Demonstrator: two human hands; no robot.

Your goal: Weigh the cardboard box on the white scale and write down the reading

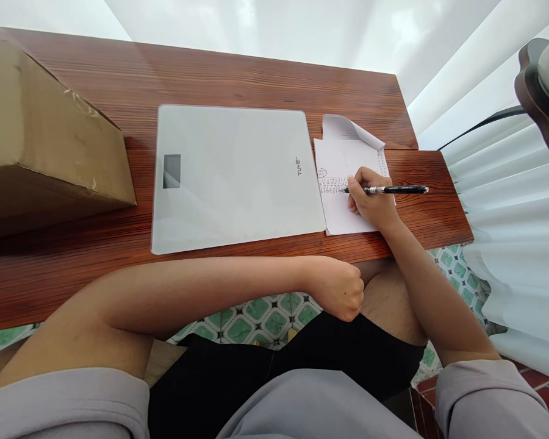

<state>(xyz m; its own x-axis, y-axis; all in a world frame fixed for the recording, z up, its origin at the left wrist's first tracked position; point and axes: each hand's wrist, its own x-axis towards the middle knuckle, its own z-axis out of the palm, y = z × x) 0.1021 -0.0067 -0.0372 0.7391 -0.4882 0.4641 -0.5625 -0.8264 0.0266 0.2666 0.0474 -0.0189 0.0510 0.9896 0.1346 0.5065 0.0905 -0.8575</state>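
My right hand [370, 194] is closed round a black and clear pen [405, 189], its tip on a sheet of white paper [341, 216]. Rows of small handwritten marks run beside the tip, with a small oval of writing above them. At the far edge of the paper, a sheet curls over. My left hand [338, 289] is closed in a fist in front of the table edge, over my right thigh; nothing sticks out of it. A white glass scale [238, 177] with a grey display [172, 171] lies flat, just left of the paper.
On the left of the brown wooden table [238, 79] stands a cardboard box [68, 134]. White curtains [507, 183] hang behind and to the right. A wavy-edged dark object [528, 85] juts in at upper right. Green patterned tiles [256, 320] cover the floor.
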